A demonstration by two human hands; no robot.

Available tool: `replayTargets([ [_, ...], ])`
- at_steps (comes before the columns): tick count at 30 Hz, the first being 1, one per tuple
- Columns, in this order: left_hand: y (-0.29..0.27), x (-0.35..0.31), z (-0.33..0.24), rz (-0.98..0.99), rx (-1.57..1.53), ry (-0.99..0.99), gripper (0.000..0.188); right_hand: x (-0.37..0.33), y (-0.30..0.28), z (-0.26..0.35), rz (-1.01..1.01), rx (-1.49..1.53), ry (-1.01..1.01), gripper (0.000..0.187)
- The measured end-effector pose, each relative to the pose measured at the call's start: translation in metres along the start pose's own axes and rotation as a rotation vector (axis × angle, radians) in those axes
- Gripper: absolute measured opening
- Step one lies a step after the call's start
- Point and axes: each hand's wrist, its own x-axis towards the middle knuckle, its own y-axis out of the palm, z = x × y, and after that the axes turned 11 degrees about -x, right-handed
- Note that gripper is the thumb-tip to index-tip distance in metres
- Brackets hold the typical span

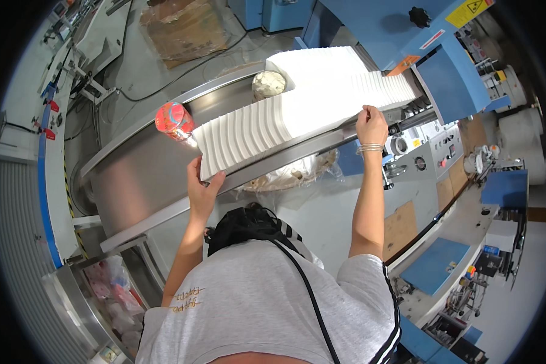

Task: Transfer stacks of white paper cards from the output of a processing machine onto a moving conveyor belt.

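A long row of thin white stacks, like folded paper tissues [242, 133], stands on edge along a metal trough [133, 182]. My left hand [204, 185] holds the row's near left corner, thumb at the front side and fingers at the end face. My right hand [372, 126], with bracelets at the wrist, is at the near edge further right. Its fingers are curled together, and what is between them is hidden. A red patterned cylinder [175, 119] sits beyond the row's left end. Behind the row is a round off-white crumpled-looking object [268, 85].
Blue machinery [394, 30] with a black knob rises at the trough's right end. A control panel [446, 151] stands to the right. Plastic-wrapped cardboard [182, 30] lies on the floor behind. A metal bin of plastic waste [115, 291] is at lower left.
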Motion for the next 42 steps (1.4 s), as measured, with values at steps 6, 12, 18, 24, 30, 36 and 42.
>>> replayTargets([
  [6,-0.012,0.014,0.003,-0.083,-0.341,-0.178,0.055,0.012,-0.005,0.014,0.21,0.08,0.103,0.039],
  [12,0.02,0.03,-0.029,-0.135,-0.223,-0.321,0.071,0.029,-0.017,0.006,0.517,0.127,0.164,0.067],
  [18,0.012,0.036,-0.017,-0.098,-0.27,-0.352,0.077,0.047,-0.015,0.014,0.735,0.062,0.103,0.081],
  [24,0.013,0.043,-0.031,-0.037,-0.231,-0.374,0.082,0.057,-0.018,0.015,1.046,0.192,0.2,0.09],
  [30,0.006,0.054,-0.007,0.031,-0.124,-0.253,0.087,0.061,-0.017,0.023,1.192,0.286,0.26,0.111],
  [36,-0.025,0.058,-0.011,0.03,-0.066,-0.263,0.085,0.039,-0.027,0.058,1.223,0.236,0.161,0.105],
  [42,-0.111,0.038,-0.047,-0.003,0.123,-0.307,0.076,-0.019,-0.037,0.127,1.276,0.217,-0.011,0.096],
])
